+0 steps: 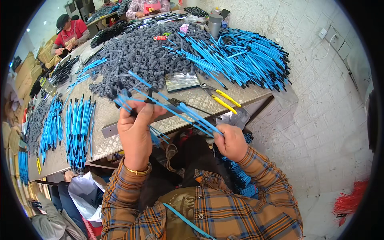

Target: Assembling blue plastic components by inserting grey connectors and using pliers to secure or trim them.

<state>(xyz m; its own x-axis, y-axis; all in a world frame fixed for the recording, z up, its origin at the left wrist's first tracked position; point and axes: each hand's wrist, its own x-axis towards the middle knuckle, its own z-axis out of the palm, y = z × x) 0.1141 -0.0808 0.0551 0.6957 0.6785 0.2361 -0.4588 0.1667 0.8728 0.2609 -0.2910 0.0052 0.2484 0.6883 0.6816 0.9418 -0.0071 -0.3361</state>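
Note:
My left hand [138,130] is closed, thumb against fingers, around several thin blue tubes with black ends. Their tips are blurred beyond my fingers, and a small black fitting [150,96] shows by my thumb. Lower and to the right, my right hand [231,142] grips the near ends of a few blue tubes [195,115] that slant up toward my left hand. Both hands are raised over the table's front edge. Whether one tube passes through both hands is hard to make out.
A heap of grey ribbed fittings [140,56] covers the table [108,106]. Blue tubes [252,60] are piled at the right; another bundle [80,132] lies left. Yellow-handled pliers [224,100] rest beside a shallow tray [182,81]. A person in red [74,34] sits far left.

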